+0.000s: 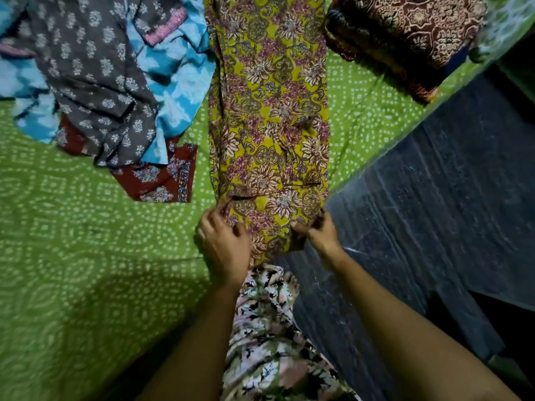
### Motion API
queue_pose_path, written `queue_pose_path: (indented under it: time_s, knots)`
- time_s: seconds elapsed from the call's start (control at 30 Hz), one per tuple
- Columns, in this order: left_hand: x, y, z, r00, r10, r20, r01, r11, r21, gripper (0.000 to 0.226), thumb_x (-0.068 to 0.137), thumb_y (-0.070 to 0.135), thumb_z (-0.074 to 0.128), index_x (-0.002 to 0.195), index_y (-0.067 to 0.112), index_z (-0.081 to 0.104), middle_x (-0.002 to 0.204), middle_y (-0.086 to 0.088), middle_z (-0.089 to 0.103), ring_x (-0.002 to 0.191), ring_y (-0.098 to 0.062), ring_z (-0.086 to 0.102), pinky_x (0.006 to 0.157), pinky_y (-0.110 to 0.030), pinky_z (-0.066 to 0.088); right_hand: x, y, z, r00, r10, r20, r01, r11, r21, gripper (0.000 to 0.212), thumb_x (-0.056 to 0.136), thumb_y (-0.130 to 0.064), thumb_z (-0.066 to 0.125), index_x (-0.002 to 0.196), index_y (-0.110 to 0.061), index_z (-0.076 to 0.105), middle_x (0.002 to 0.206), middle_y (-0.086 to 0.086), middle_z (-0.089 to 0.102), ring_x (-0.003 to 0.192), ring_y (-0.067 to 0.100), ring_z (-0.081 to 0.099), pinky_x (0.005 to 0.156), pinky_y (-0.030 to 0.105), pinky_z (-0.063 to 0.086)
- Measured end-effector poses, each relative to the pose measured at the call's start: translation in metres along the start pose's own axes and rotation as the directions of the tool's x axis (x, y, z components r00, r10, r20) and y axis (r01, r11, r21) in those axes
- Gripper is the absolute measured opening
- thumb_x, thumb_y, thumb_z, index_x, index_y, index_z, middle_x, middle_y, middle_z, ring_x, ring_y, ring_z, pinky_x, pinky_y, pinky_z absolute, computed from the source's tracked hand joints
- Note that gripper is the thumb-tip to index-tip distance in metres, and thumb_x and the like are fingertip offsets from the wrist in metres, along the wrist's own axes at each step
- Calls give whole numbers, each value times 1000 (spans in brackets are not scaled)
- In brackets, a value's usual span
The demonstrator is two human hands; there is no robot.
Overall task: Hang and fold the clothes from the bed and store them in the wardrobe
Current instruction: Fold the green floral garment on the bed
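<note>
The green dotted bedsheet (72, 241) fills the whole left side and runs up to the top right, with dark floor (448, 198) cutting across the right of the frame. Down the centre, the yellow floral garment (269, 111) lies stretched in a long strip on the sheet, from the top edge to just above the middle of the bottom half, its near end hanging over the bed's edge. In the upper left, a grey printed garment (86, 68) sprawls in a heap over a blue and white garment (176, 82). In the top right corner sits a folded maroon patterned cloth (411, 33). A small red printed piece (162, 180) pokes out below the grey heap, just left of the yellow strip. At the bottom centre is the person's own floral-print clothing (266, 328). Now the hands, both at the yellow garment's near end: the left hand (224, 241) has fingers curled over the left corner with the thumb pressed onto the cloth, and the right hand (318, 231) pinches the right corner between thumb and bent fingers.
</note>
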State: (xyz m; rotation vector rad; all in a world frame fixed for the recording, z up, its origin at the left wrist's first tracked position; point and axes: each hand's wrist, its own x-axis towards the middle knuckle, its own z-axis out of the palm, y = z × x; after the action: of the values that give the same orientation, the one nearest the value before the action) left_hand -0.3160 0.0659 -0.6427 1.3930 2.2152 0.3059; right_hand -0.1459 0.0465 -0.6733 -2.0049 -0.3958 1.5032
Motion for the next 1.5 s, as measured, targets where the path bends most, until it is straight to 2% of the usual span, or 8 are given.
queue_pose_path:
  time_s: [0.23,0.43,0.53,0.73,0.87,1.03,1.37,1.5]
  knots:
    - [0,-28,-3,938,-224,263,291,924,-249,54,88,33,61,134,11,42,121,-2,54,101,-22,54,76,-27,44,-8,4,-11,989,111,100,-123,985,118,17,81,-11,71,87,-11,56,69,2,63,52,13,57,44,22,46]
    - [-5,-20,-18,723,-352,594,666,581,-467,30,83,29,66,102,9,55,124,-9,56,122,-27,46,102,-39,33,-21,8,-25,973,127,191,-171,957,235,22,88,-11,63,107,-1,58,89,12,72,71,22,71,56,34,57]
    - [-10,-23,-21,715,-348,607,673,578,-461,80,63,51,78,123,4,53,136,-12,50,125,-28,47,108,-45,31,-24,9,-32,967,138,215,-189,952,239,23,89,-9,61,110,1,58,83,9,74,69,22,71,56,34,58]
    - [-8,-52,-8,657,-416,628,743,496,-449,114,18,61,87,118,13,60,119,-10,64,104,-31,62,93,-50,48,-30,13,-38,991,74,109,-81,995,62,30,82,-12,70,109,-3,60,100,17,71,89,31,69,86,54,53]
    - [-3,-41,-32,529,-391,753,840,369,-399,102,20,47,90,112,13,61,119,-16,62,103,-38,61,85,-53,52,-35,-1,-46,994,-52,94,36,985,168,41,83,2,65,107,-24,45,100,13,67,80,25,69,72,40,59]
    - [20,1,-62,561,-275,780,828,189,-529,22,78,20,69,94,6,61,77,-13,72,70,-28,69,59,-38,57,-27,-52,-54,977,-140,160,111,978,174,25,87,0,60,100,-21,58,91,8,71,72,16,69,64,27,58]
    - [132,96,-52,660,-216,720,740,16,-673,24,99,24,43,99,4,56,84,-11,64,60,-16,65,57,-20,53,51,-163,-30,983,79,166,-141,901,409,33,100,-32,40,92,-5,56,83,13,69,72,21,67,61,31,59]
    - [150,108,-24,867,-251,430,498,466,-732,31,100,29,39,120,11,52,107,-4,62,89,-16,60,80,-28,49,68,-171,-9,996,-70,50,50,945,322,36,101,-41,32,123,-14,40,113,24,60,95,37,63,81,45,53]
